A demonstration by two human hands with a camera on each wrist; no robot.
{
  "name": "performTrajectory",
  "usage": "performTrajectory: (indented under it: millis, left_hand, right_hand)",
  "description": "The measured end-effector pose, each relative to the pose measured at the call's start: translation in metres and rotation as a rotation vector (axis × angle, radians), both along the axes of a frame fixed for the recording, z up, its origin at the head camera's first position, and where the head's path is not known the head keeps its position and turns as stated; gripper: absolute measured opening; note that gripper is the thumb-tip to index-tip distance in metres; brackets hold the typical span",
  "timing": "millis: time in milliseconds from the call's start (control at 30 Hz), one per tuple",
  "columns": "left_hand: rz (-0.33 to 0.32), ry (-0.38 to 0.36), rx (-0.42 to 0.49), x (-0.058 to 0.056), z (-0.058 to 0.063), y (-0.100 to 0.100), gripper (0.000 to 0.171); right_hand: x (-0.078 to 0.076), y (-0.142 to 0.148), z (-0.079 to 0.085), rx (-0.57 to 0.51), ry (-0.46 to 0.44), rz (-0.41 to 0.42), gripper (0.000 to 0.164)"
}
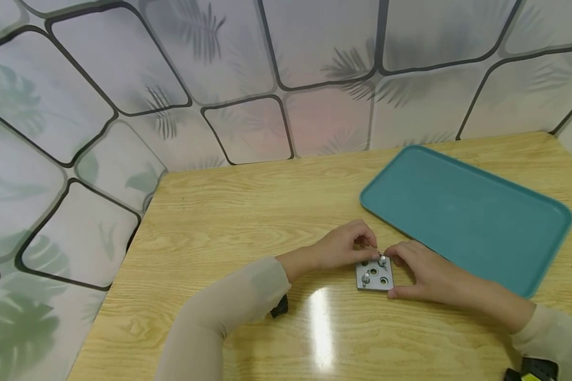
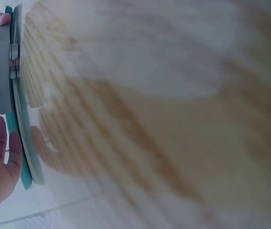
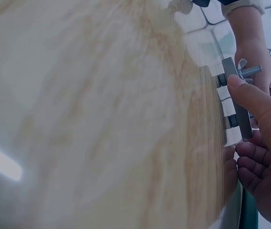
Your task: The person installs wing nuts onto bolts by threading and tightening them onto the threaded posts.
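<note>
A small square metal plate (image 1: 374, 286) with several holes lies on the wooden table in front of me. Two bolts stand up through it, each carrying a wing nut; one wing nut (image 1: 366, 278) is at the near left corner. At the far right corner, my left hand (image 1: 345, 244) has thumb and fingertips at the other wing nut (image 1: 383, 261). My right hand (image 1: 429, 272) grips the plate's right side between thumb and fingers. In the right wrist view, the bolt (image 3: 252, 71) rises past its wing nut, and dark bolt ends (image 3: 228, 121) stick out under the plate.
A teal tray (image 1: 467, 206) lies at the right, behind my right hand and forearm. Patterned wall covering (image 1: 248, 127) rises behind the table (image 1: 248, 211) and along its left side. Dark wrist gear (image 1: 280, 307) shows under the left sleeve.
</note>
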State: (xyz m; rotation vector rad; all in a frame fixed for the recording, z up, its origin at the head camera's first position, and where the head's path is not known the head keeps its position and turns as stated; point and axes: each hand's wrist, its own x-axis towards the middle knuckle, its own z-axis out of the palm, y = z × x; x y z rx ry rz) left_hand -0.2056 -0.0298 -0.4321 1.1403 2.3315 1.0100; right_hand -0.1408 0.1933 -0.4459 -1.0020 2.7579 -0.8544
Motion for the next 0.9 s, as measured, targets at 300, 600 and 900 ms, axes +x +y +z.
performTrajectory:
  millis: [300,600,900]
  left_hand:
    - [-0.115,-0.013,0.01,0.0,-0.0013,-0.0013,0.024]
    - [-0.124,0.013,-0.02,-0.0007,-0.0016,-0.0011,0.021]
    - [0.005,0.069,-0.007,-0.0014,-0.0014,-0.0014,0.013]
  right_hand:
    - [0.0001,-0.0003,0.0,0.006,0.016,-0.006,0.064]
    - [-0.0003,-0.0006,-0.0023,0.02,0.007,-0.012,0.064]
    - [-0.0006,0.0,-0.0028,-0.003,0.017,-0.007,0.064]
